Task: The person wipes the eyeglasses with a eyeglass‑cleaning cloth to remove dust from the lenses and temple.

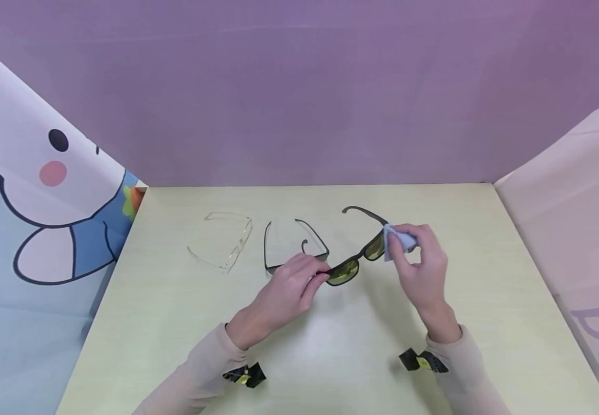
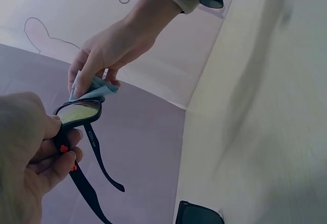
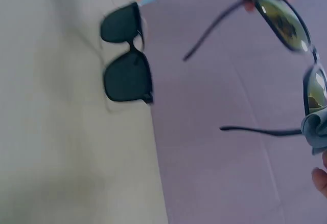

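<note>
Black sunglasses (image 1: 343,272) with yellow-green lenses are held above the worktop (image 1: 486,300), well apart from its surface. The left hand (image 1: 290,287) has its grip clamped on one end of the frame, fingers and thumb closing about the hinge and the side arm, which bears red marks. The right hand (image 1: 425,275) has its grip pinched on a folded pale blue cloth (image 2: 100,89), which rests against the outer end of the opposite lens and covers part of it. Both side arms are unfolded.

Dark-lensed glasses (image 3: 127,76) lie on the worktop, arms unfolded towards the far edge; in the head view the left hand partly hides their front. Thin-framed glasses (image 1: 238,249) lie to their left, arms also unfolded and pointing left. A purple wall (image 1: 299,104) stands at the far edge. Each pale sleeve (image 1: 198,366) carries a black wrist device (image 1: 245,374).
</note>
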Demonstrator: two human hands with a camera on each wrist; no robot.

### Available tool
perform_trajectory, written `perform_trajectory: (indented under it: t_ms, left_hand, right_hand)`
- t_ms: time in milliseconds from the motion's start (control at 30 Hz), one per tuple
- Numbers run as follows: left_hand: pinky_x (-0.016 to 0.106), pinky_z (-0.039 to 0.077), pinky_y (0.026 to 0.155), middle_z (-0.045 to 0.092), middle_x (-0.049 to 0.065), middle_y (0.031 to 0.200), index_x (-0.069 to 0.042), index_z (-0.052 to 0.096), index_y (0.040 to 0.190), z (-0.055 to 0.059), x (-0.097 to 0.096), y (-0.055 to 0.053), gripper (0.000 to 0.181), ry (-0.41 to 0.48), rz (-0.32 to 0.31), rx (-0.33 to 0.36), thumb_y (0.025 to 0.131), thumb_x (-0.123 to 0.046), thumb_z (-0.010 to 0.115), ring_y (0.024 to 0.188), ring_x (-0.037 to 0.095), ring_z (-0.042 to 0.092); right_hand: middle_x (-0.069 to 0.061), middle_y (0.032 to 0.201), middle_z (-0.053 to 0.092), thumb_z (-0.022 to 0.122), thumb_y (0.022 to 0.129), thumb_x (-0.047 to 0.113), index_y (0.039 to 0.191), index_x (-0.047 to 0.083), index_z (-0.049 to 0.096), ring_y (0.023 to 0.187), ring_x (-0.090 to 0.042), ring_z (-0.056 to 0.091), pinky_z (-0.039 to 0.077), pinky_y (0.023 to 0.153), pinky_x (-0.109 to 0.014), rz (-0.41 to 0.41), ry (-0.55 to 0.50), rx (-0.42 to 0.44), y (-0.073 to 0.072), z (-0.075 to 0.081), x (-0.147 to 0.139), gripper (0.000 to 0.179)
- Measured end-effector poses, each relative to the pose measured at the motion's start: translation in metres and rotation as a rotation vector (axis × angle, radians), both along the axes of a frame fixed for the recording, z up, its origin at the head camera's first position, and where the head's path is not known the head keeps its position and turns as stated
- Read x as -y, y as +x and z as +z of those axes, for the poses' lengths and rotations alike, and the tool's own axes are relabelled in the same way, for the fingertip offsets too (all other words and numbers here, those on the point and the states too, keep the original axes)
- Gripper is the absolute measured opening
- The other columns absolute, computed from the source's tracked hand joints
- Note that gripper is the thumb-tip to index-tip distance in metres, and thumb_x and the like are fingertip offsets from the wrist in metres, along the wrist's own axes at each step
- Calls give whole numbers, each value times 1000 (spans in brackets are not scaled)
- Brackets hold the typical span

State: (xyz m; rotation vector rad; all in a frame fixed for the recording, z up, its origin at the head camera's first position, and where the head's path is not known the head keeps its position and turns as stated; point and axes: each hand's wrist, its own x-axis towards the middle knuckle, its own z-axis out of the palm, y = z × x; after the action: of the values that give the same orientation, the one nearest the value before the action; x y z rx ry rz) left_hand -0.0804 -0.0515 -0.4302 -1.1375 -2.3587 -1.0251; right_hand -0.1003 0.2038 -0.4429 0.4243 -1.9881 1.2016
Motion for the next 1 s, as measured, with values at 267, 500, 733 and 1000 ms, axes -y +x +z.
perform_trajectory:
  t_ms: [267,500,733,1000]
  left_hand:
    - [27,61,84,73,6,96,-1,69,104,-1,1,1,8,4,-8,-14,97,-2,68,92,20,68]
    - [27,60,86,73,6,97,-1,69,105,-1,1,0,8,-1,-12,-6,98,-2,66,94,20,69]
    - [26,60,86,73,7,97,-1,69,105,-1,0,1,8,12,-28,-26,97,-2,67,94,20,69]
    - [26,60,88,73,7,97,-1,69,105,-2,0,-1,8,4,-22,-35,98,-2,66,94,20,69]
  right_hand:
    - [-18,88,69,68,96,17,99,-8,70,79,-18,62,52,82,-10,117,116,-90,9,-5,8,26]
    - [-20,88,69,69,94,14,100,-9,69,78,-20,62,50,81,-11,55,93,-99,3,-4,4,23]
    - [-21,88,68,70,92,10,100,-10,68,82,-13,61,49,81,-9,57,57,-85,2,-3,-1,22]
    - [-18,86,69,67,97,19,96,-9,69,74,-23,63,53,79,-12,120,134,-148,5,-6,7,28]
